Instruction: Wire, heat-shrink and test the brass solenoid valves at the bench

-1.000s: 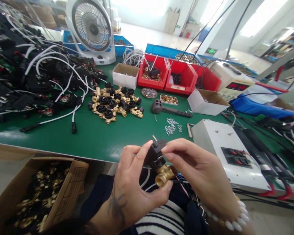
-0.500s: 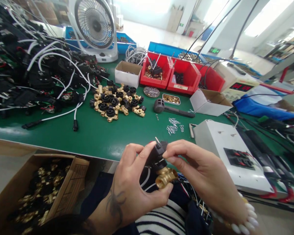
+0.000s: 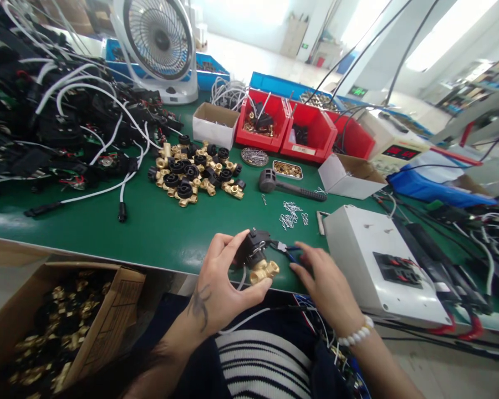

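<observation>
My left hand (image 3: pixel 220 277) grips a brass valve with a black coil on top (image 3: pixel 258 259) just above the green table's (image 3: pixel 183 233) near edge. My right hand (image 3: pixel 322 280) is beside it to the right, fingers pinched on a small connector with blue and black wires (image 3: pixel 286 250) that meets the coil's side. A white cable hangs from the valve toward my lap. A pile of similar brass valves with black caps (image 3: pixel 195 174) lies further back on the table.
A white test box (image 3: pixel 378 263) sits right of my hands. Small metal clips (image 3: pixel 291 213), a black mallet (image 3: pixel 289 185), red bins (image 3: pixel 303 133), cardboard boxes, a fan (image 3: pixel 156 47) and a heap of wired black parts (image 3: pixel 45 127) crowd the table. An open carton of valves (image 3: pixel 54 327) stands lower left.
Both hands have lowered the valve toward the table edge. My right hand left the coil's top and now pinches a wired connector at its side.
</observation>
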`<control>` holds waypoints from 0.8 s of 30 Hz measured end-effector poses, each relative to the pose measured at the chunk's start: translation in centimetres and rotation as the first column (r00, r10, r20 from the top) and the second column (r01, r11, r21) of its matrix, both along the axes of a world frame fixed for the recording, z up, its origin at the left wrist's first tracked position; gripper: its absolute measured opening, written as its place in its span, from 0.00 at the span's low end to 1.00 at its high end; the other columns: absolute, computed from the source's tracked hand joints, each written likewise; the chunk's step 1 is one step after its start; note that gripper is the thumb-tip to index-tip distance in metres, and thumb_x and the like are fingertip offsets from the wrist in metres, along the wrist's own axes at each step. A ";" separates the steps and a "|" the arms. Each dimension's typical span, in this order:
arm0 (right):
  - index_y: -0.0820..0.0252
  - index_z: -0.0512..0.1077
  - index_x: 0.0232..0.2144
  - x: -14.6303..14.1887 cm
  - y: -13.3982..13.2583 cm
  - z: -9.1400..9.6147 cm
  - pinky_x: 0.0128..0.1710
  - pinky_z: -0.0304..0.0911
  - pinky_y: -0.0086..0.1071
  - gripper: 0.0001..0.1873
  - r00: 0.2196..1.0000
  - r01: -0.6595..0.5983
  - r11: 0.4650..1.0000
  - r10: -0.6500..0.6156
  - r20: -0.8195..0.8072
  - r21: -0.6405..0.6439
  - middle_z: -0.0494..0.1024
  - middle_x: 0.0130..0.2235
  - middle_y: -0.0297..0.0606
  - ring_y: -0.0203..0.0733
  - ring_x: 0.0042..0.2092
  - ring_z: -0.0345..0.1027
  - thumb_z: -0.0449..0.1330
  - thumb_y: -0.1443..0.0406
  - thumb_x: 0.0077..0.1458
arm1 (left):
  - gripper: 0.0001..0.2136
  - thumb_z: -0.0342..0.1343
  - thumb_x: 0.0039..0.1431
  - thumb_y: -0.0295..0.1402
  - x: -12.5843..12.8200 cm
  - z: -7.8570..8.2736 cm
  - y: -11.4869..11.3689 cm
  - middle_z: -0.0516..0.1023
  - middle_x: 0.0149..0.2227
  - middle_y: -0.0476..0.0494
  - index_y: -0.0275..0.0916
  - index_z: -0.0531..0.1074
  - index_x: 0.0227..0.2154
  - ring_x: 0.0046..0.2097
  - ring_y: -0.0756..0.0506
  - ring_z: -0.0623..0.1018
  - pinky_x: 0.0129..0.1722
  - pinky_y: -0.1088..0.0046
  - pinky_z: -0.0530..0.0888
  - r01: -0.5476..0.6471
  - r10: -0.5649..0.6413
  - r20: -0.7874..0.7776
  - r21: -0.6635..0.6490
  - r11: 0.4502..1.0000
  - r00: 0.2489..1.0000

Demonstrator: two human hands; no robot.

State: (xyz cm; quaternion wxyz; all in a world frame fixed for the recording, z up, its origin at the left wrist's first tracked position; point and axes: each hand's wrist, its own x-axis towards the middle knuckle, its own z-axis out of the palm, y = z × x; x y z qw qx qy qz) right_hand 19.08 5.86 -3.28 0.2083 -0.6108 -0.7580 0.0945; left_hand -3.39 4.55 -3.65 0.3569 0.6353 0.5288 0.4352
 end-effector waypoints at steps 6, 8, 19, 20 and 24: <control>0.63 0.68 0.58 0.8 -1.1 -2.5 0.50 0.66 0.55 0.27 0.957 -0.077 0.986 0.032 0.289 0.148 0.70 0.52 0.58 0.61 0.53 0.64 0.50 0.53 0.65 | 0.31 0.63 0.50 0.36 -0.1 -0.5 0.2 0.66 0.46 0.42 0.37 0.64 0.58 0.48 0.44 0.73 0.48 0.61 0.77 0.028 -0.028 0.017 0.006 1.000 0.999; 0.63 0.71 0.57 0.8 -0.9 -2.4 0.49 0.66 0.55 0.27 0.940 -0.088 0.990 0.047 0.337 0.109 0.72 0.50 0.57 0.60 0.51 0.65 0.49 0.52 0.66 | 0.31 0.63 0.50 0.36 -0.2 -0.5 0.1 0.66 0.47 0.42 0.37 0.64 0.59 0.48 0.44 0.73 0.48 0.61 0.77 0.034 -0.034 0.014 0.007 0.999 0.999; 0.54 0.72 0.40 -0.4 -0.1 7.4 0.24 0.60 0.31 0.12 0.509 -0.075 0.994 -0.030 -0.860 -0.080 0.66 0.31 0.33 0.36 0.27 0.58 0.62 0.56 0.56 | 0.32 0.63 0.51 0.36 -0.7 -0.9 0.1 0.66 0.47 0.43 0.41 0.62 0.60 0.49 0.44 0.72 0.50 0.61 0.77 0.077 -0.077 -0.004 0.016 0.997 0.997; 0.53 0.72 0.40 -0.8 0.0 7.6 0.26 0.60 0.31 0.10 0.500 0.017 0.998 0.038 -0.865 0.054 0.64 0.31 0.31 0.35 0.27 0.57 0.63 0.61 0.55 | 0.33 0.63 0.51 0.36 -0.7 -1.0 0.1 0.66 0.47 0.43 0.41 0.62 0.60 0.50 0.44 0.72 0.50 0.61 0.77 0.084 -0.084 -0.008 0.021 0.996 0.996; 0.52 0.70 0.41 -1.4 0.4 6.6 0.29 0.62 0.32 0.10 0.836 -0.034 0.985 0.121 -0.535 0.170 0.67 0.30 0.31 0.37 0.28 0.62 0.59 0.68 0.56 | 0.33 0.63 0.51 0.35 -0.9 -1.1 0.2 0.66 0.47 0.43 0.42 0.62 0.60 0.49 0.43 0.73 0.49 0.61 0.77 0.089 -0.089 -0.006 0.025 0.996 0.996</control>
